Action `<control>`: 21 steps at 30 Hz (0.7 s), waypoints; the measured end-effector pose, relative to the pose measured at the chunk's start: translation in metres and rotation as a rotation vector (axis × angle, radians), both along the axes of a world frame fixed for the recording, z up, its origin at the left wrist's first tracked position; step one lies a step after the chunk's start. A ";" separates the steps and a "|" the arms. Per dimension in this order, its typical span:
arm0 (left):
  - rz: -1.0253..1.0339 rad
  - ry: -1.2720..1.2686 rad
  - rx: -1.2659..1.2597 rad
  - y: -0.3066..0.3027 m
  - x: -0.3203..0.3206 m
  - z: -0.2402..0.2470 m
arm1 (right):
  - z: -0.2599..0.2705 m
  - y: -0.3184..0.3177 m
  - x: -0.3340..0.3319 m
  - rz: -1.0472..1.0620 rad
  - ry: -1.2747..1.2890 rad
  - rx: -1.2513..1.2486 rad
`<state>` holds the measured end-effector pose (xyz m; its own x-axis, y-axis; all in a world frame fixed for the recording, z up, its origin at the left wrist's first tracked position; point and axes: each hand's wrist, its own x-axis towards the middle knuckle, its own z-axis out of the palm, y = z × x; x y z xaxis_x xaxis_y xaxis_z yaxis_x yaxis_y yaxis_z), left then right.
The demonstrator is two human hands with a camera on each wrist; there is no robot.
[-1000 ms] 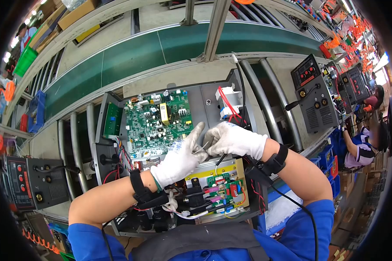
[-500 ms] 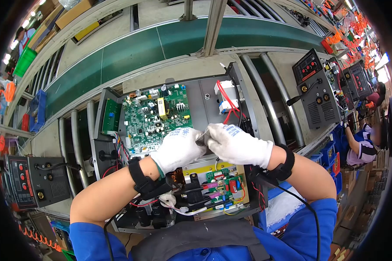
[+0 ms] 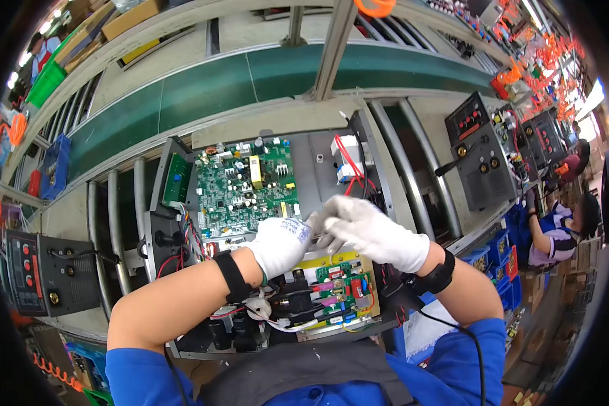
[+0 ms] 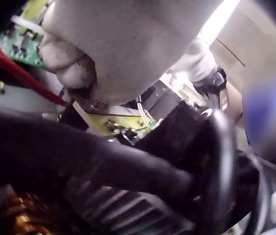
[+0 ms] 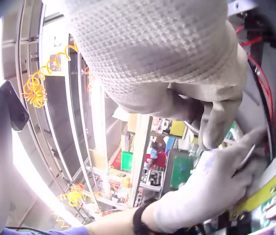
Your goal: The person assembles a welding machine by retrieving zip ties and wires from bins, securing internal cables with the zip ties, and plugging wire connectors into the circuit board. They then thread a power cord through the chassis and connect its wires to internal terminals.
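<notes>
My white-gloved left hand (image 3: 283, 245) is over the front edge of the large green circuit board (image 3: 233, 196). Its bent fingers pinch a thin pale strip (image 5: 248, 155), which sticks out beside the thumb in the right wrist view. My gloved right hand (image 3: 375, 233) hovers close beside it, fingers bent toward the left fingertips; I cannot tell whether something thin is between them. Both hands are above an opened grey metal casing (image 3: 309, 159). Below them lies a smaller green board (image 3: 337, 272) by a yellow strip. Red wires (image 3: 348, 159) run from a white block behind the right hand.
Control-panel units stand on the rollers at left (image 3: 54, 274) and right (image 3: 477, 159). A green conveyor belt (image 3: 203, 81) passes behind the casing. Blue bins (image 3: 499, 247) sit at the right, near another person (image 3: 561, 233). Black cables and bundled wires lie in the casing's front part.
Both hands came together at the fingertips, then moved slightly apart. The right hand has lifted its fingers a little away from the left. The casing stays where it was.
</notes>
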<state>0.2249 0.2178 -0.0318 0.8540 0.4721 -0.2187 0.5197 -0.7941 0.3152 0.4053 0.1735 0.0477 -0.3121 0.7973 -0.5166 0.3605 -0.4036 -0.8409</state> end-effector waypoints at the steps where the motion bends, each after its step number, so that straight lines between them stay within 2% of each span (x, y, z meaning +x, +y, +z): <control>1: 0.047 -0.042 -0.082 0.006 -0.001 0.008 | 0.002 -0.002 0.009 -0.156 0.057 0.106; 2: 0.092 -0.081 -0.163 0.011 -0.004 0.016 | 0.007 0.000 0.016 -0.310 0.124 0.215; 3: 0.149 -0.219 -0.162 0.012 -0.009 0.023 | 0.022 0.001 0.015 -0.446 0.006 0.281; 4: 0.191 -0.476 -0.172 0.012 -0.012 0.024 | 0.039 -0.002 0.015 -0.361 -0.108 0.258; 6: 0.120 -0.990 0.096 0.030 -0.010 0.036 | 0.036 -0.009 0.004 -0.100 -0.143 0.242; 8: 0.571 -0.912 -0.937 0.021 -0.036 0.124 | 0.027 -0.014 -0.017 0.077 -0.123 0.338; 9: 0.631 -1.151 -1.131 0.016 -0.038 0.125 | 0.026 -0.015 -0.030 0.077 0.040 0.214; 10: 0.621 -1.202 -1.185 0.015 -0.045 0.129 | 0.028 -0.015 -0.043 0.081 0.197 0.083; 12: 0.688 -1.250 -1.085 0.004 -0.054 0.139 | 0.033 -0.014 -0.064 0.128 0.220 0.052; 14: 0.704 -1.315 -1.173 -0.003 -0.066 0.130 | 0.033 -0.014 -0.079 0.111 0.355 0.006; 15: 0.728 -1.269 -1.080 -0.007 -0.077 0.132 | 0.032 -0.015 -0.083 0.123 0.314 0.015; 16: 0.694 -1.308 -0.761 -0.011 -0.088 0.137 | 0.035 -0.014 -0.081 0.134 0.249 0.041; 18: 0.790 -1.252 -0.213 -0.015 -0.109 0.161 | 0.025 -0.001 -0.066 0.387 -0.424 0.394; 19: 0.695 -1.157 -0.138 -0.016 -0.120 0.151 | 0.016 0.002 -0.056 0.405 -0.527 0.604; 20: 0.451 -0.927 0.117 -0.013 -0.126 0.136 | 0.011 0.003 -0.051 0.420 -0.629 0.808; 21: 0.420 -0.685 0.184 -0.022 -0.121 0.134 | 0.026 0.003 -0.056 0.386 -0.587 0.829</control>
